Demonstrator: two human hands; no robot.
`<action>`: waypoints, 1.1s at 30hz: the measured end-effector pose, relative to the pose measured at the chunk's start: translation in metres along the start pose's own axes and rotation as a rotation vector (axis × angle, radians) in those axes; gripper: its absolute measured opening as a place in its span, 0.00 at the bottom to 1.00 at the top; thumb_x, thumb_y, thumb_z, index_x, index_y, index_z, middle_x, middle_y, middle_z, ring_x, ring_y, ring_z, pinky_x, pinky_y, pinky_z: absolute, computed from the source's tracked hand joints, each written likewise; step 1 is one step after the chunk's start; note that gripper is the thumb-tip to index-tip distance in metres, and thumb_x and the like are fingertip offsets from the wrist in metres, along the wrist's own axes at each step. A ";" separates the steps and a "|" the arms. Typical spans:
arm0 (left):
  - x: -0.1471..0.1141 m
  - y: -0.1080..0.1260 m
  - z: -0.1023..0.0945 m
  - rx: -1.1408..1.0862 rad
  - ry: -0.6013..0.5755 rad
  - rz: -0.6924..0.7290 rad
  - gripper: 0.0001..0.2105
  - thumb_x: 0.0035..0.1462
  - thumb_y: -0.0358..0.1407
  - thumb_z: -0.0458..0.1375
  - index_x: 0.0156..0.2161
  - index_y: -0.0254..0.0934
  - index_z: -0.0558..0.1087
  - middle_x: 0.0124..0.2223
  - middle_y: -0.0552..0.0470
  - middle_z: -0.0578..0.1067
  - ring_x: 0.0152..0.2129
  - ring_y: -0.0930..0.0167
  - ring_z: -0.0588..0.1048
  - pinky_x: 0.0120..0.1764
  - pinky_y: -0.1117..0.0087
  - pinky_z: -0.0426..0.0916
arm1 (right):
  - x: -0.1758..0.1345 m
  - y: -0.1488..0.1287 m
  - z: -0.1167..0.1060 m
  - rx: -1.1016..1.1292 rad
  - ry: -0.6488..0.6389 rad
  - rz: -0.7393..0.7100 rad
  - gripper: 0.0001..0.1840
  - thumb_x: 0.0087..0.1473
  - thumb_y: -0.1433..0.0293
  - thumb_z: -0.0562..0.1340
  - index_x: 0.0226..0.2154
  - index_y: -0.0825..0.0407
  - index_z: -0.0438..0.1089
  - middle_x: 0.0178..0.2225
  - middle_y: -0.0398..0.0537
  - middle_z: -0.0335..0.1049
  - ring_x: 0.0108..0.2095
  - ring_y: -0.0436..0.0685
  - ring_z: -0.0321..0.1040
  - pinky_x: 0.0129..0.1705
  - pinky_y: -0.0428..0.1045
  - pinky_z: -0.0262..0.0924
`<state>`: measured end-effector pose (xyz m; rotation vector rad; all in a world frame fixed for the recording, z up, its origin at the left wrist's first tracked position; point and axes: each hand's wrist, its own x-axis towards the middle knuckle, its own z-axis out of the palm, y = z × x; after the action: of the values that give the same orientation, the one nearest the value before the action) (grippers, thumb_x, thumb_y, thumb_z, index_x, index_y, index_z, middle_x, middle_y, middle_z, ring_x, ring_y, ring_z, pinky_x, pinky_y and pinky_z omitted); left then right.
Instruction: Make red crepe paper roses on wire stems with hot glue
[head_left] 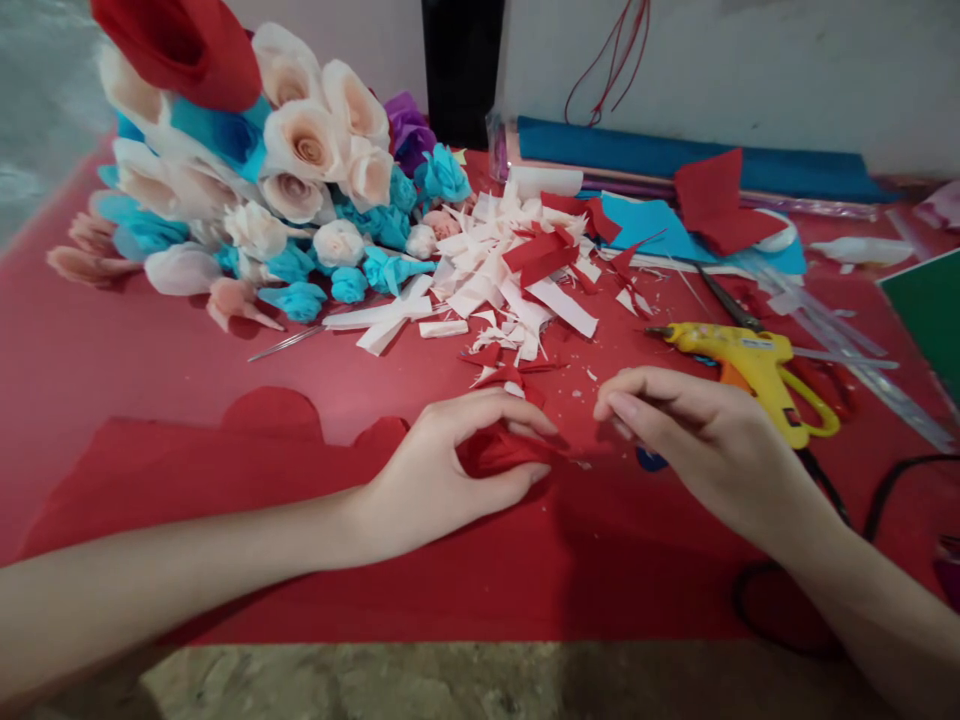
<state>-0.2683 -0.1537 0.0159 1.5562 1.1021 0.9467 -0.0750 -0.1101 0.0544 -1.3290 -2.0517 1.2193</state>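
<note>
Left hand, mine [450,470]: curled round a piece of red crepe paper [491,452], at the near middle of the counter [187,370]; thumb on the near side, fingers on the far side.

Right hand, mine [697,430]: raised to the right of that piece, apart from it; thumb and fingertips drawn together. I cannot tell whether they grasp anything.

Red paper sheet [202,465]: one, flat, left of my left hand and partly beneath my forearm, with rounded lobes on its far edge.

Hot glue gun [731,350]: yellow, lying just beyond my right hand, nozzle pointing left.

Glue sticks [840,325]: clear, right of the gun.

Paper scraps [487,265]: white and red, heaped beyond my hands.

Paper flowers [304,145]: massed at far left; cream, blue, pink and purple, with a large red bloom [187,50] topmost.

Blue paper [675,155]: one long folded length, along the far right side.

Black cord [885,495]: looped at near right.
</note>
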 end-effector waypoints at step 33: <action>-0.002 -0.007 0.003 0.005 -0.028 -0.021 0.08 0.49 0.28 0.57 0.37 0.36 0.69 0.37 0.53 0.73 0.36 0.76 0.72 0.43 0.77 0.66 | 0.008 0.027 -0.004 -0.685 0.390 -0.238 0.15 0.48 0.67 0.61 0.15 0.55 0.67 0.12 0.40 0.60 0.16 0.46 0.56 0.19 0.46 0.48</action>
<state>-0.2675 -0.1556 0.0085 1.5541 1.0997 0.9063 -0.0619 -0.0967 0.0331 -1.3902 -2.3142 0.1154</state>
